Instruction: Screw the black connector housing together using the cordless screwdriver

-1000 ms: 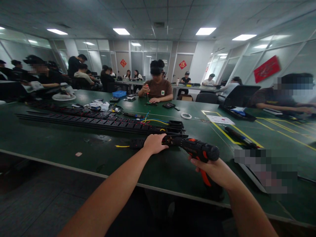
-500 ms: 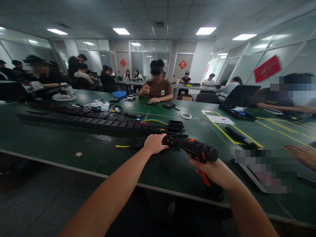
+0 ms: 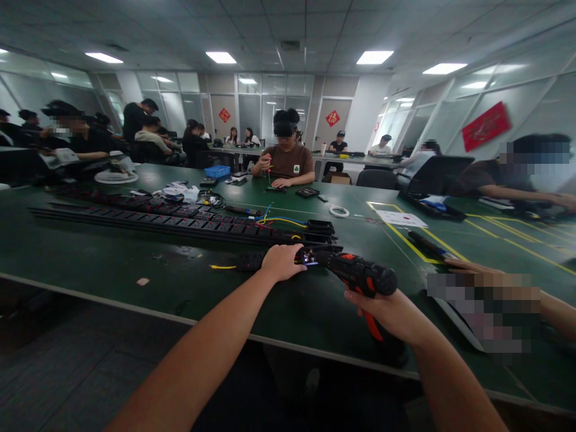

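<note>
My right hand [image 3: 384, 312] is wrapped round the handle of a black and orange cordless drill [image 3: 360, 273]. The drill points left, its nose close to the end of a short black socket strip [image 3: 248, 261] lying on the table. Over that strip my left hand [image 3: 282, 263] is closed, fingers on its far side and thumb near the end. A bright light falls on the strip's open end, beside the drill's tip. Whether the tip touches a screw is too small to tell. A yellow wire [image 3: 223, 267] sticks out of the strip's left end.
Long black power strips [image 3: 148, 219] lie just beyond my left hand, with blue and yellow wires [image 3: 285, 219]. A tape roll [image 3: 339, 211] sits farther back. At right, another person's hand [image 3: 477, 267] reaches by a dark tool [image 3: 427, 246]. A co-worker [image 3: 288, 162] sits opposite.
A light now shines on the strip's end at the drill's nose. The other person's hand at right has moved left towards the dark tool. My hands have barely moved.
</note>
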